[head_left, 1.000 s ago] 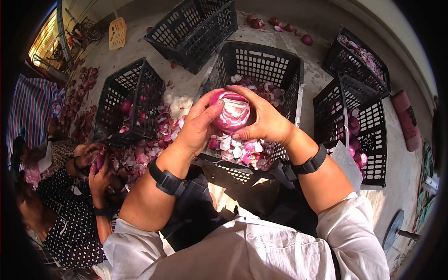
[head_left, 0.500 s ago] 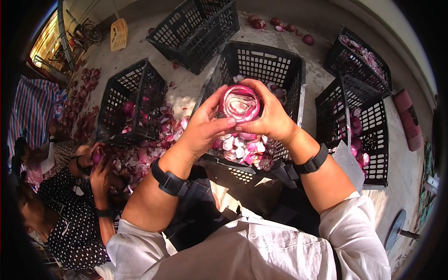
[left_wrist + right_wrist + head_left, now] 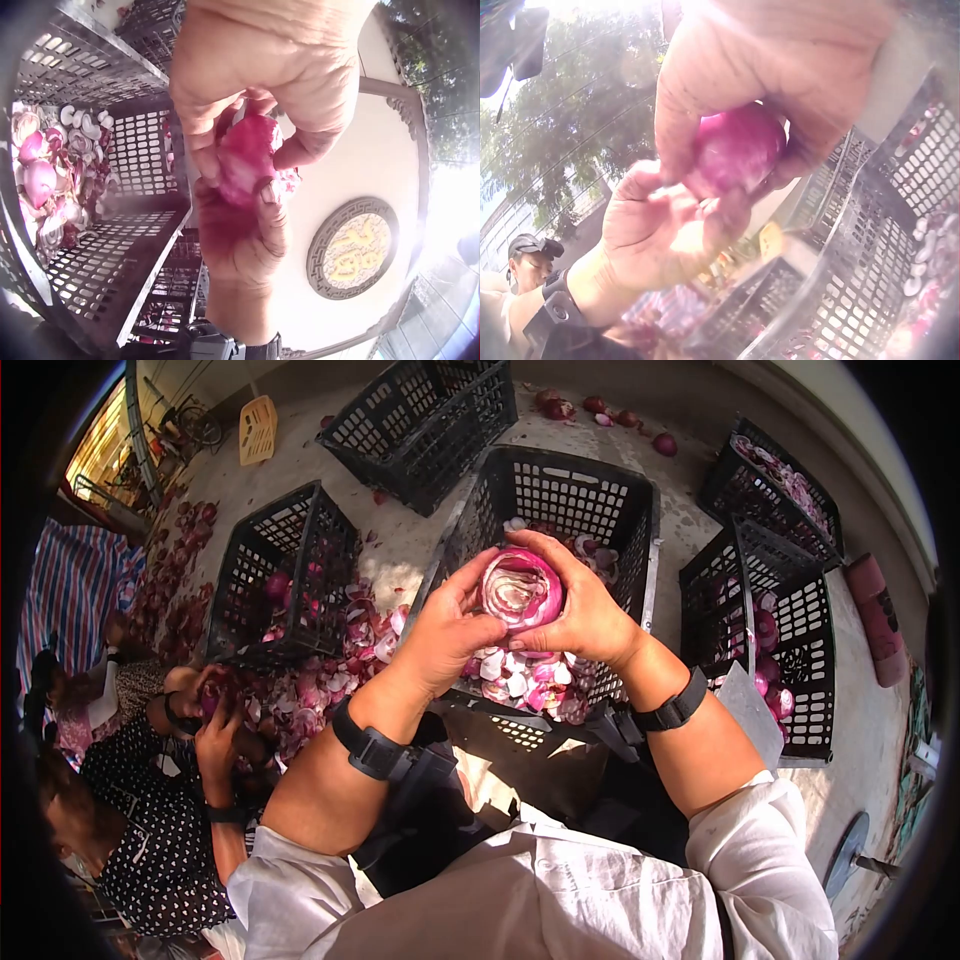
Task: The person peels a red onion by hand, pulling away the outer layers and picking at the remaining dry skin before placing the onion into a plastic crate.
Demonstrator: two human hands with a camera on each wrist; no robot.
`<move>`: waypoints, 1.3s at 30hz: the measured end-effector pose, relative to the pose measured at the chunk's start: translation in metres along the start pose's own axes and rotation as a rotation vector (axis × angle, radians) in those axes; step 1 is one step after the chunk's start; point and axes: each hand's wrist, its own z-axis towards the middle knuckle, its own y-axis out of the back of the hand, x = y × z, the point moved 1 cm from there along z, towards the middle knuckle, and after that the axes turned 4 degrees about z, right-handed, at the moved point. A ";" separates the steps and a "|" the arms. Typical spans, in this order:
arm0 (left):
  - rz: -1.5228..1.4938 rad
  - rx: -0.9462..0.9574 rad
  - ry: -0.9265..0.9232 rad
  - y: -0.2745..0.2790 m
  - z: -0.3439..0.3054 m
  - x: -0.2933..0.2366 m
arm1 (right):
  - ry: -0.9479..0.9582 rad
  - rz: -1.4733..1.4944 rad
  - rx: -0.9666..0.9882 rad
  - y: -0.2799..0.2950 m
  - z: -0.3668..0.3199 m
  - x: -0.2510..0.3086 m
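Note:
A large red onion [image 3: 522, 589] with a pale, ragged, cut-looking face turned up is held between both hands above a black crate [image 3: 640, 540]. My left hand [image 3: 446, 628] grips its left side, thumb along the lower edge. My right hand [image 3: 588, 610] curls round the right side, fingers over the top and thumb below. In the left wrist view the onion [image 3: 251, 161] sits between the fingers of both hands. The right wrist view shows smooth purple skin on the onion [image 3: 741, 148]. Loose skins and pieces [image 3: 530, 680] lie in the crate below.
Black crates stand at the left [image 3: 270, 560], the back [image 3: 420, 440] and the right [image 3: 815, 660], some holding onions. Peelings [image 3: 325, 690] cover the floor at the left, beside another person [image 3: 150, 840] holding an onion. Several onions [image 3: 664, 444] lie at the back.
Over the last second the onion has turned so its pale face points up, and both thumbs have shifted to its lower edge. Hands and onion have moved slightly right.

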 end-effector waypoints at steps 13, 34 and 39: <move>0.107 -0.062 0.018 -0.016 -0.001 -0.005 | -0.008 -0.108 0.019 0.000 0.001 0.000; 0.076 -0.212 0.102 -0.006 -0.004 -0.005 | -0.048 0.127 -0.042 0.012 0.001 -0.003; 0.140 -0.160 0.129 0.001 -0.005 -0.004 | -0.007 -0.012 -0.061 0.010 0.001 0.000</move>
